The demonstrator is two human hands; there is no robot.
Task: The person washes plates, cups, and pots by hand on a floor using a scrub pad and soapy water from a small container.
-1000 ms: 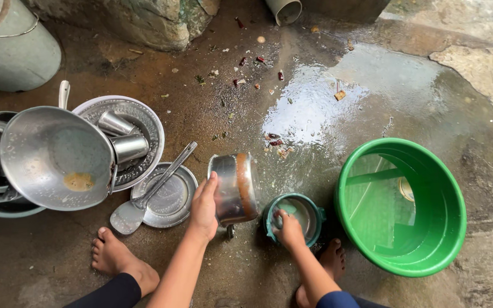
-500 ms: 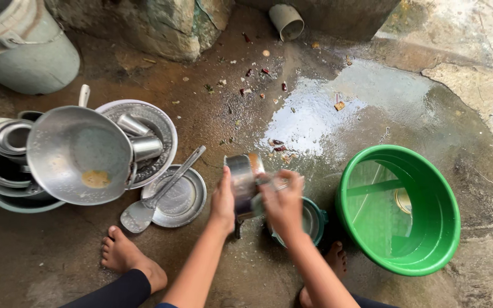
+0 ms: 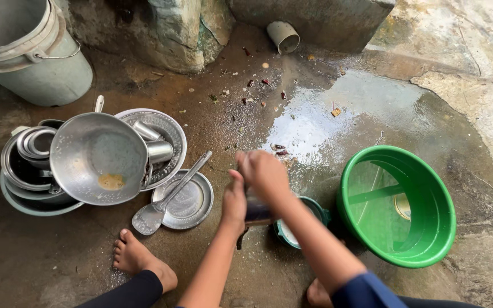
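Green plastic basin (image 3: 396, 251) with water at right. Stack of steel bowls (image 3: 27, 165) left, big wok-like pan (image 3: 95, 159) tilted on it. Steel plate (image 3: 192, 208) with spatula (image 3: 155, 211) lying across. Grey bucket (image 3: 35, 63) top left. Wet concrete floor (image 3: 326, 114), pipe end (image 3: 283, 35).

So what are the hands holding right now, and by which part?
The left hand grips a small steel pot by its side wall. The right hand covers the pot's top; whether it holds anything cannot be told.

I see: green basin (image 3: 397, 251), teal small bowl (image 3: 320, 210), silver-grey pan (image 3: 95, 157) w/ yellow-brown residue, embossed silver plate (image 3: 172, 128), grey-green bucket (image 3: 47, 77), wet brown floor (image 3: 212, 114).
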